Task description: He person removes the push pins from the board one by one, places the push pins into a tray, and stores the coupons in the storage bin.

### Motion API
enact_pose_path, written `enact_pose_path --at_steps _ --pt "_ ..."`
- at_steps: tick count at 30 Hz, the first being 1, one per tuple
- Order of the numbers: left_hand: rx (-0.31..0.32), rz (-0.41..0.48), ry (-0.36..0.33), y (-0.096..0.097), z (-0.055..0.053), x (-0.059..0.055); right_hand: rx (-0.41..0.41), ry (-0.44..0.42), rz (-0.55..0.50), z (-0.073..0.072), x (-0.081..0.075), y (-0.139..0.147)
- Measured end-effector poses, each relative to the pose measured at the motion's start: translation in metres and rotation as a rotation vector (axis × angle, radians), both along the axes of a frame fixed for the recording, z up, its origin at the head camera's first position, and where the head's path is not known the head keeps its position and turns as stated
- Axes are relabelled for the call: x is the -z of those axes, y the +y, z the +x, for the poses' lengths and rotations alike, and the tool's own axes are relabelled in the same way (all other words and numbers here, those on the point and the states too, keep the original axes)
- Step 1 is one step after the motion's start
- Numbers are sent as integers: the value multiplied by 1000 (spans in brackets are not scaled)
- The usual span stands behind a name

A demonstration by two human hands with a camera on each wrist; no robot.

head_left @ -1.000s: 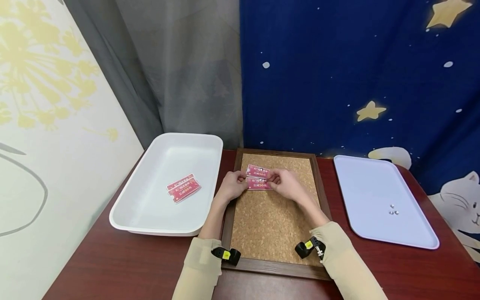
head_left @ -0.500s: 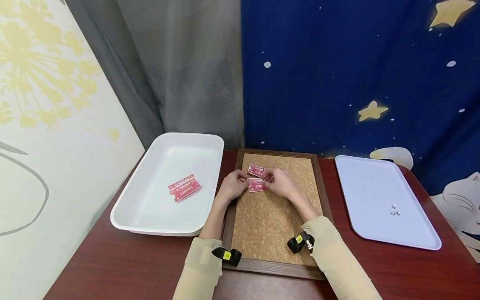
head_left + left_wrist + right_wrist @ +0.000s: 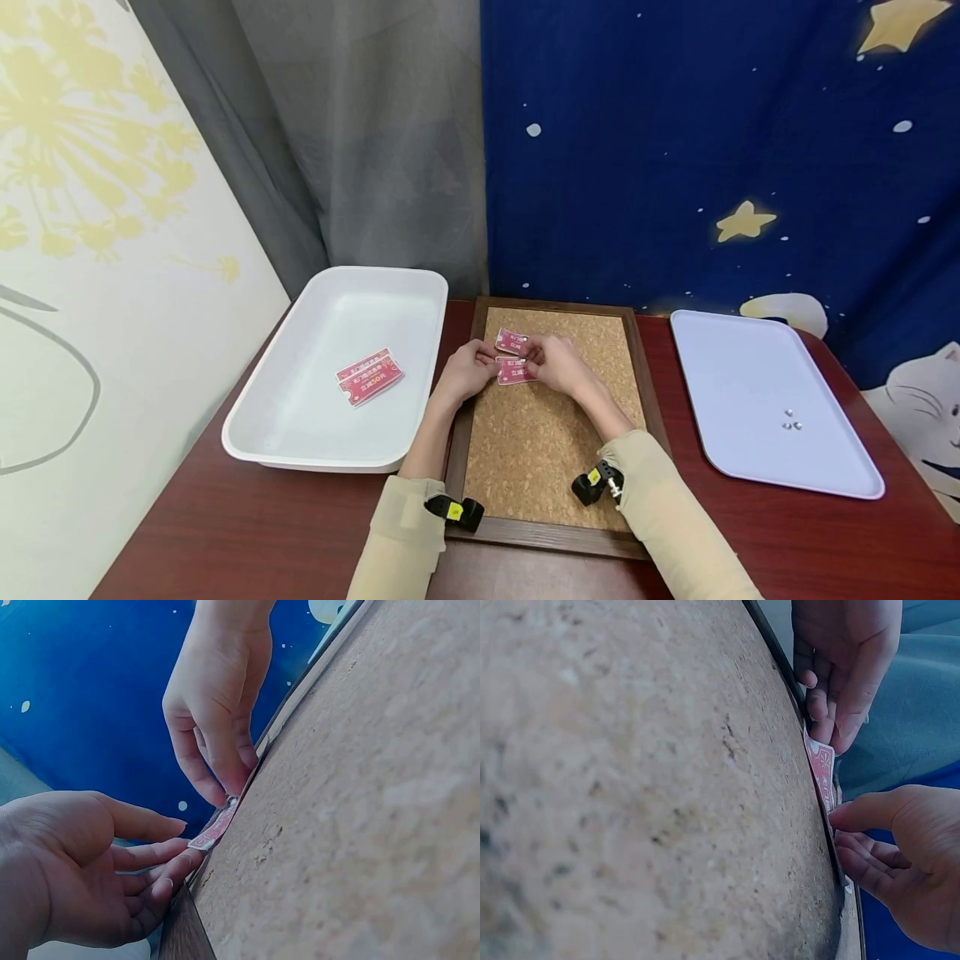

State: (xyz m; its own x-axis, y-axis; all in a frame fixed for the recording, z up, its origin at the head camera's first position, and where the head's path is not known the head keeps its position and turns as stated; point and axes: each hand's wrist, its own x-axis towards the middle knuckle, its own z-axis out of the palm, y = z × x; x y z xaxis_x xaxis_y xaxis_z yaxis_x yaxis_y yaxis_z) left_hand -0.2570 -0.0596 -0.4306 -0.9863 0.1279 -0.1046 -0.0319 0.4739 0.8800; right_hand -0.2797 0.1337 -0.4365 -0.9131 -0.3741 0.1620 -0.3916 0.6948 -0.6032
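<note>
Two red-and-white paper coupons lie one above the other near the top left of a cork board (image 3: 547, 450): an upper coupon (image 3: 510, 339) and a lower coupon (image 3: 508, 372). A thumbtack (image 3: 525, 339) shows on the upper one. My left hand (image 3: 467, 369) touches the lower coupon's left edge; in the left wrist view its fingertips meet the coupon end while the thumb (image 3: 154, 823) stands slightly apart. My right hand (image 3: 558, 364) covers the coupons' right parts. Its thumb and fingertips pinch a small shiny thumbtack (image 3: 231, 801) at the lower coupon, mostly hidden by the fingers.
Left of the board stands a white basin (image 3: 262, 425) with a few overlapping coupons (image 3: 371, 377) inside. At the right lies a pale blue tray (image 3: 757, 367) bearing three thumbtacks (image 3: 792, 421). A brown wooden frame (image 3: 555, 537) edges the board. Curtains hang behind the table.
My right hand has shifted slightly left over the coupons, covering more of their right sides. My left hand stays at the lower coupon's left edge.
</note>
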Motion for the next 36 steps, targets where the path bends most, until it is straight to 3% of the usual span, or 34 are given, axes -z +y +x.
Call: enact_pose_path --at_steps 5,16,27,36 --pt "4 6 -6 0 0 0 -4 56 52 0 -1 -2" --pt "7 31 -16 -1 0 0 40 18 27 -1 -2 -7" --pt "12 38 -8 -1 0 -1 144 48 76 -2 -5 -16" --pt "14 42 -18 -2 -2 1 234 2 91 -1 -7 -23"
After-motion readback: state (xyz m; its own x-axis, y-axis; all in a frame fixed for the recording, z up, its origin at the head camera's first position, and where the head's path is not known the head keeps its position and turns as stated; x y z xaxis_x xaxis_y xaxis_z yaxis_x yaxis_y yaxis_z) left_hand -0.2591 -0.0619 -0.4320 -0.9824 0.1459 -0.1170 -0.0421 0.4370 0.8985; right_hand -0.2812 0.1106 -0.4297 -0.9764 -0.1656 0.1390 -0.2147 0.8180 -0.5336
